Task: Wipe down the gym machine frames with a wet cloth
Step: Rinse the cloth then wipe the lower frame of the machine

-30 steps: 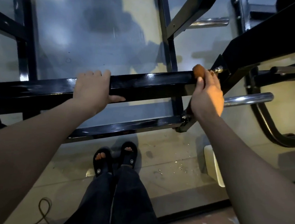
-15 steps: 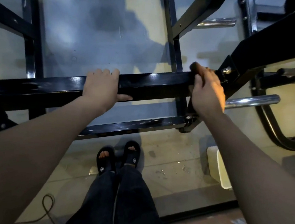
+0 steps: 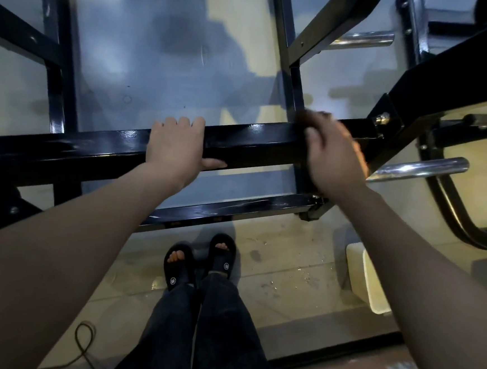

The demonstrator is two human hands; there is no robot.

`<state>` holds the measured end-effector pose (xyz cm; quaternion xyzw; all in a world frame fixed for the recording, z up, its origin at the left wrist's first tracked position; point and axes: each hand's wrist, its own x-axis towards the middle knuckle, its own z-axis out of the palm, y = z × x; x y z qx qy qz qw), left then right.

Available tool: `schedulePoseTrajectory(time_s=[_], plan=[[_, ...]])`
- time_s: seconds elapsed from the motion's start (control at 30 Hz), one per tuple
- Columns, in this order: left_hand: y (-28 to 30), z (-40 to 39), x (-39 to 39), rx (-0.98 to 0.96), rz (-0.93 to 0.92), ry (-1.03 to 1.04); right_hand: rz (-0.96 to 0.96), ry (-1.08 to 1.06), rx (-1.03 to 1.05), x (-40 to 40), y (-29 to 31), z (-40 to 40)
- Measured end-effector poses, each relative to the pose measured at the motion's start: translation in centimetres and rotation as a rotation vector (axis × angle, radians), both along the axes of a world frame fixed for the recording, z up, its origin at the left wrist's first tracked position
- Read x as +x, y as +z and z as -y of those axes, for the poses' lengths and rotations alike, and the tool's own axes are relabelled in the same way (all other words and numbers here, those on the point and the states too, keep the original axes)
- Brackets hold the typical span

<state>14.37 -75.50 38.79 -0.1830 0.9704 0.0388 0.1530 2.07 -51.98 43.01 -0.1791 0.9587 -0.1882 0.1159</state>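
Looking down from my head: the one container I can find is a pale bin (image 3: 370,284) on the floor at the right, just under my right forearm; only its rim and one wall show, and I cannot tell what is in it.

My two hands are both on the same glossy black crossbar (image 3: 248,139) of the machine frame. My left hand (image 3: 176,147) grips it, four fingers curled over the top edge and the thumb lying along the near face. My right hand (image 3: 333,159) is blurred, clenched around a dark brownish cloth (image 3: 304,117) that peeks out past my fingertips and sits against the top of the bar, near the bolted joint (image 3: 381,118) at the bar's right end.

Two chrome pegs stick out to the right: an upper peg (image 3: 364,38) and a lower peg (image 3: 418,169), the lower one just beside my right wrist.

Below the bar, my two feet in black slide sandals (image 3: 200,261) stand side by side on the pale floor (image 3: 286,260), and one looped cable (image 3: 84,343) lies lower left.
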Motion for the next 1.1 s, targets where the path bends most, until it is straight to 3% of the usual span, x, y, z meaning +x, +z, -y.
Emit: schedulePoseTrajectory(time_s=[0.07, 0.13, 0.2, 0.27, 0.33, 0.4, 0.47, 0.57, 0.63, 0.7, 0.8, 0.93, 1.0, 1.1], plan=[[0.0, 0.1, 0.2, -0.022, -0.001, -0.004, 0.008, -0.289, 0.038, -1.1, -0.1, -0.7], [0.0, 0.0, 0.2, -0.025, -0.008, -0.010, 0.005, -0.369, 0.040, 0.6, -0.1, 1.6], [0.2, -0.1, 0.2, -0.016, -0.012, -0.007, 0.024, -0.259, -0.049, 3.7, 0.3, 5.1], [0.1, 0.1, 0.2, 0.012, -0.024, 0.007, 0.106, 0.009, -0.086, 7.1, 0.1, 8.0], [0.0, 0.1, 0.3, 0.011, -0.007, -0.010, 0.135, 0.268, -0.060, 8.8, 0.1, 8.3], [0.0, 0.1, 0.2, 0.001, -0.014, -0.008, 0.083, 0.349, -0.031, 7.2, 0.5, 6.3], [0.3, -0.1, 0.0, 0.013, -0.001, 0.009, 0.061, 0.271, -0.027, 4.1, 0.3, 2.9], [0.1, -0.1, 0.2, -0.011, 0.003, 0.011, 0.029, -0.063, 0.027, -0.3, -0.1, -1.1], [0.1, -0.1, 0.3, -0.021, -0.008, 0.014, 0.032, -0.292, 0.032, -0.8, -0.2, -0.8], [0.1, -0.1, 0.3, -0.020, -0.010, 0.011, 0.064, -0.347, -0.074, 0.7, -0.1, 1.8], [0.0, 0.0, 0.3, 0.003, -0.017, 0.015, 0.153, -0.055, -0.161, 5.4, 0.1, 6.3], [-0.1, 0.1, 0.4, 0.035, -0.041, 0.009, 0.146, 0.396, -0.015, 6.2, 0.7, 5.9], [0.0, 0.0, 0.3, 0.010, -0.029, 0.019, 0.117, 0.415, 0.042, 3.3, 0.9, 3.0], [0.2, -0.2, 0.1, -0.007, -0.008, 0.016, 0.086, 0.158, 0.115, -1.5, 0.6, -2.3]])
